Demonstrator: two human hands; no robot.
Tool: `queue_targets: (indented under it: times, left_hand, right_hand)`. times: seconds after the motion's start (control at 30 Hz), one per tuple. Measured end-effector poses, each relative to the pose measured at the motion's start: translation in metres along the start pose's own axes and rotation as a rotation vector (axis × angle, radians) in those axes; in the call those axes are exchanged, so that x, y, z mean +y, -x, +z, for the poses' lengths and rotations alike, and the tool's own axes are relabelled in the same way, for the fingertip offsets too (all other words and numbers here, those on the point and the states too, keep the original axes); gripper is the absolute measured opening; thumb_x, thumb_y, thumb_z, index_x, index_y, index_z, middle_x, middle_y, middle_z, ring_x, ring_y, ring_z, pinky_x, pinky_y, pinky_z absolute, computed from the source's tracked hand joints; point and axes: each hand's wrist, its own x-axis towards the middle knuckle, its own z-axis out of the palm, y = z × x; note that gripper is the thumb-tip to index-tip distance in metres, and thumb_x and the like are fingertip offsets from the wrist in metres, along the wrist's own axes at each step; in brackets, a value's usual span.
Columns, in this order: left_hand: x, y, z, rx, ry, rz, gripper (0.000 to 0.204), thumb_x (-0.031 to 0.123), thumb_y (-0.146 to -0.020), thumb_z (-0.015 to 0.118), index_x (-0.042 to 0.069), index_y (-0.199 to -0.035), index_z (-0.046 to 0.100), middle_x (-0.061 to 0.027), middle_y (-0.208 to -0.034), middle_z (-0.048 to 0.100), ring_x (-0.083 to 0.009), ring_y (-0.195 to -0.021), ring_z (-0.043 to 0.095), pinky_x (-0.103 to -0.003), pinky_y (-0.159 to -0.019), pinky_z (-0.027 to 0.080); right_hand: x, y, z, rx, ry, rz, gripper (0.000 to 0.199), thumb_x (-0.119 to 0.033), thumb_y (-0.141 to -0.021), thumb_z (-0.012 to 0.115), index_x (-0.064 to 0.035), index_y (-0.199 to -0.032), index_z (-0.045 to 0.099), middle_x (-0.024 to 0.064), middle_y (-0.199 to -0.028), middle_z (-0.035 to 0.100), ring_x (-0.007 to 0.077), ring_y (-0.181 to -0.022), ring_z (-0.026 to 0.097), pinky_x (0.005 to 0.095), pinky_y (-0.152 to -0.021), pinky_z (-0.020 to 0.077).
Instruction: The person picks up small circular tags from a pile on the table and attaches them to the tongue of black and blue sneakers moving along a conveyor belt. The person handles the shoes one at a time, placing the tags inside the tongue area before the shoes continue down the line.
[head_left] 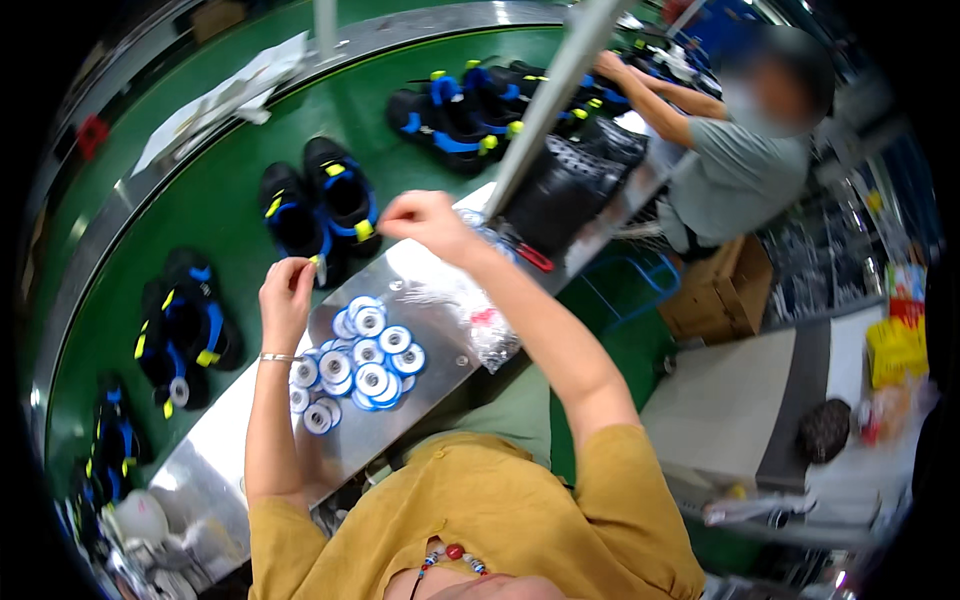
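A pair of black shoes with blue linings and yellow tabs, the left shoe [285, 205] and the right shoe [338, 185], stands on the green belt in front of me. My left hand [285, 295] is pinched at the heel of the left shoe, beside its yellow tab; what the fingertips hold is too small to make out. Close to the right shoe's yellow heel tab, my right hand [432, 222] has its fingers curled together, slightly blurred, and any held thing is hidden. Between my forearms lies a pile of round white discs with blue rims [370, 380] on the metal ledge.
More shoes [185, 320] stand leftward on the belt, one bearing a disc [179, 391]. Others [450, 120] sit farther right, near a metal post [555, 90]. Clear plastic bags [485, 330] and a black crate [565, 190] rest rightward. A co-worker [745, 170] reaches over the belt.
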Motion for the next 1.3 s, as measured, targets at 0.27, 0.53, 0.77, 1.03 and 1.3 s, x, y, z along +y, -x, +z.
queue_targets:
  times: [0.27, 0.53, 0.77, 1.03, 1.3]
  left_hand:
    - [-0.014, 0.012, -0.010, -0.005, -0.020, -0.033, 0.011, 0.009, -0.084, 0.063, 0.001, -0.092, 0.065, -0.0070, -0.068, 0.051, -0.0169, -0.061, 0.048, -0.028, -0.057, 0.040]
    - [0.007, 0.000, 0.010, 0.274, -0.394, 0.199, 0.007, 0.008, -0.082, 0.061, 0.003, -0.088, 0.063, -0.0092, -0.087, 0.057, -0.0259, -0.086, 0.053, -0.035, -0.074, 0.043]
    - [0.050, 0.033, 0.073, 0.014, -0.231, 0.397, 0.018, 0.005, -0.075, 0.062, 0.003, -0.093, 0.060, -0.0113, -0.098, 0.060, -0.0297, -0.093, 0.055, -0.039, -0.081, 0.042]
    - [0.079, 0.075, 0.151, -0.444, -0.200, 0.554, 0.036, 0.020, -0.084, 0.059, 0.003, -0.116, 0.056, -0.0138, -0.122, 0.056, -0.0274, -0.111, 0.053, -0.039, -0.090, 0.040]
    - [0.082, 0.074, 0.156, -0.525, -0.132, 0.483, 0.034, 0.019, -0.085, 0.058, 0.004, -0.115, 0.056, -0.0139, -0.121, 0.056, -0.0291, -0.107, 0.054, -0.039, -0.089, 0.042]
  right_hand:
    - [0.033, 0.040, -0.053, -0.005, 0.320, 0.208, 0.014, -0.014, -0.078, 0.063, -0.0004, -0.079, 0.067, 0.0134, -0.076, 0.065, 0.0229, -0.073, 0.062, 0.0337, -0.066, 0.0477]
    - [0.054, 0.037, -0.029, -0.154, 0.633, 0.279, 0.016, -0.022, -0.074, 0.067, -0.0056, -0.076, 0.070, 0.0168, -0.084, 0.066, 0.0334, -0.082, 0.063, 0.0409, -0.075, 0.0493]
    - [0.064, 0.034, -0.030, -0.159, 0.391, 0.310, 0.011, -0.011, -0.073, 0.066, -0.0025, -0.079, 0.069, 0.0096, -0.076, 0.066, 0.0205, -0.070, 0.061, 0.0313, -0.068, 0.0474]
    - [0.063, 0.038, -0.032, 0.014, -0.074, 0.323, 0.008, -0.007, -0.079, 0.064, 0.0003, -0.079, 0.064, -0.0004, -0.072, 0.059, 0.0068, -0.069, 0.051, 0.0228, -0.062, 0.0416]
    - [0.027, 0.004, -0.033, 0.326, -0.702, 0.107, 0.013, -0.014, -0.093, 0.055, -0.0012, -0.095, 0.055, 0.0093, -0.093, 0.064, 0.0147, -0.083, 0.060, 0.0293, -0.074, 0.0499]
